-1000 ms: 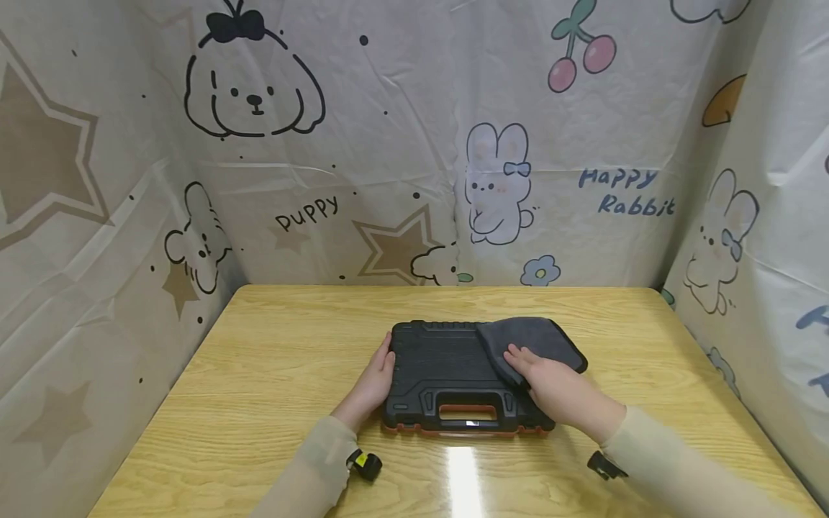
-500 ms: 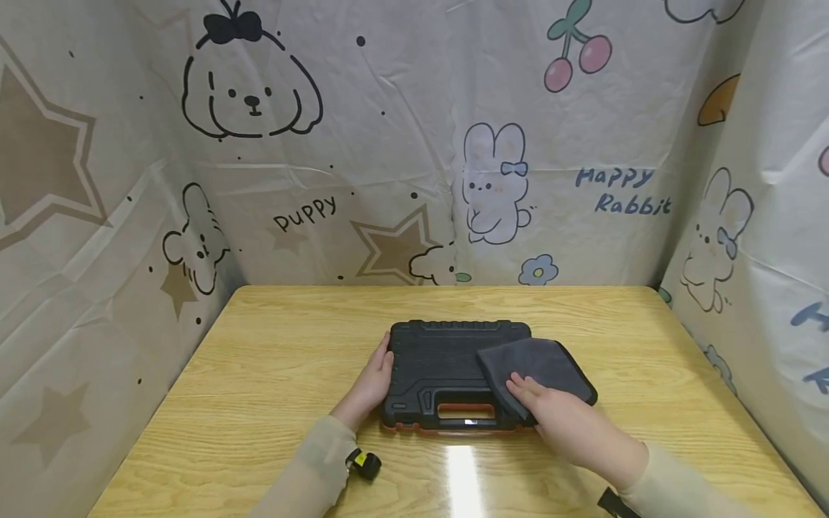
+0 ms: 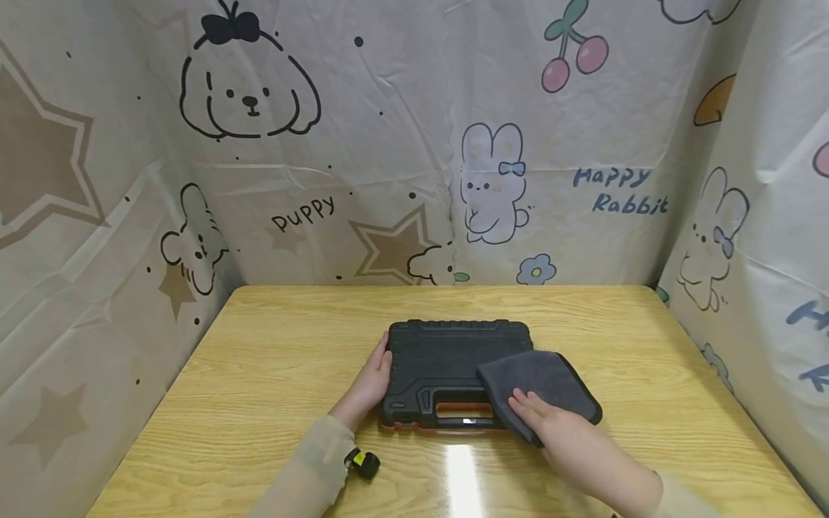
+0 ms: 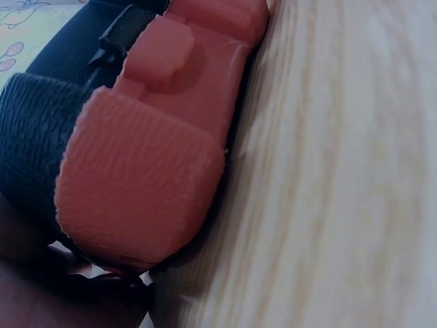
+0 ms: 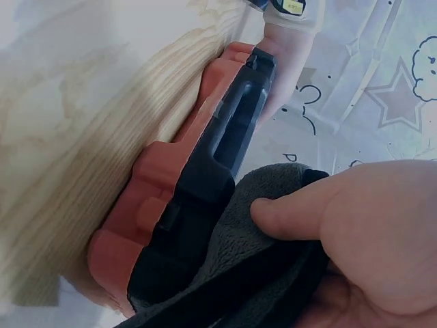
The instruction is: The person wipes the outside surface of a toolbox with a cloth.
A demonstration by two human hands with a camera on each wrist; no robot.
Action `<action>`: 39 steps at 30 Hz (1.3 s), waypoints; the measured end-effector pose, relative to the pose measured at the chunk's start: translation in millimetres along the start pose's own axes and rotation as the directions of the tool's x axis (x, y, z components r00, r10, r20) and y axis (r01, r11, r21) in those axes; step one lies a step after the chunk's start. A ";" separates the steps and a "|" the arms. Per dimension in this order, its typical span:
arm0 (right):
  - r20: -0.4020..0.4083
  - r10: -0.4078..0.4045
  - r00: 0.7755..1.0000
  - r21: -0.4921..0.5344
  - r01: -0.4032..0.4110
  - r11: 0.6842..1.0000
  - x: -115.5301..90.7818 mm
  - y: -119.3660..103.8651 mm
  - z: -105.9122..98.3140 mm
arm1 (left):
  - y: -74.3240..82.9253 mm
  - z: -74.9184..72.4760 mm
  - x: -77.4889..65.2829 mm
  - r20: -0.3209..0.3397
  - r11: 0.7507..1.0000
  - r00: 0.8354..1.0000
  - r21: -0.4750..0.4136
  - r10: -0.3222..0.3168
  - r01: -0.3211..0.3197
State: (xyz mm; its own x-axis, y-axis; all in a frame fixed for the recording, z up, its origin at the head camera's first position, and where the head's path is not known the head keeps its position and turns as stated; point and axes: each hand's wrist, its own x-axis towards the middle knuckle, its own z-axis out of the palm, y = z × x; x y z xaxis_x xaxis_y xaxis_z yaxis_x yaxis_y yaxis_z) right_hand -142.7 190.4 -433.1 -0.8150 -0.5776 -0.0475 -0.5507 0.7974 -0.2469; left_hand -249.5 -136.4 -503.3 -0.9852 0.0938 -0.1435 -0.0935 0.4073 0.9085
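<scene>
A black plastic carrying case (image 3: 447, 352) with an orange-red underside lies on the table, its handle toward the person. My left hand (image 3: 371, 375) rests along the left side of the case, fingers lengthwise on its edge. In the left wrist view the red lower shell (image 4: 143, 178) fills much of the picture. My right hand (image 3: 570, 435) holds a folded dark grey cloth (image 3: 531, 378) over the front right part of the case, covering that corner. The right wrist view shows the thumb (image 5: 293, 215) pressed on the cloth's fuzzy fold, which touches the black lid.
The wood-grain table (image 3: 278, 345) extends around the case. Printed fabric sheets (image 3: 363, 108) hang behind it and at both sides. A small black wrist camera (image 3: 367, 464) sits at the left sleeve.
My right hand and the cloth have slid toward the person over the case's right part, from the far edge to the front edge. The left hand and case have stayed put.
</scene>
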 end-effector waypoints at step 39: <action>0.075 0.032 0.997 0.100 -0.040 0.994 -14.2 -3.6 -2.0 | 0.1 -0.7 -0.9 -0.004 1.000 1.000 -0.002 -0.009 0.009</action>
State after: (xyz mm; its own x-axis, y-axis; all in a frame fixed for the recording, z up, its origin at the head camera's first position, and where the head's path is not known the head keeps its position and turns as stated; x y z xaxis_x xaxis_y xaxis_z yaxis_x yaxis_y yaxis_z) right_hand -129.4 196.1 -429.6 -0.8166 -0.5629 -0.1280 -0.4968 0.7982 -0.3407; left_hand -248.8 -137.1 -502.9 -0.9850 0.0864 -0.1496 -0.1023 0.4060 0.9081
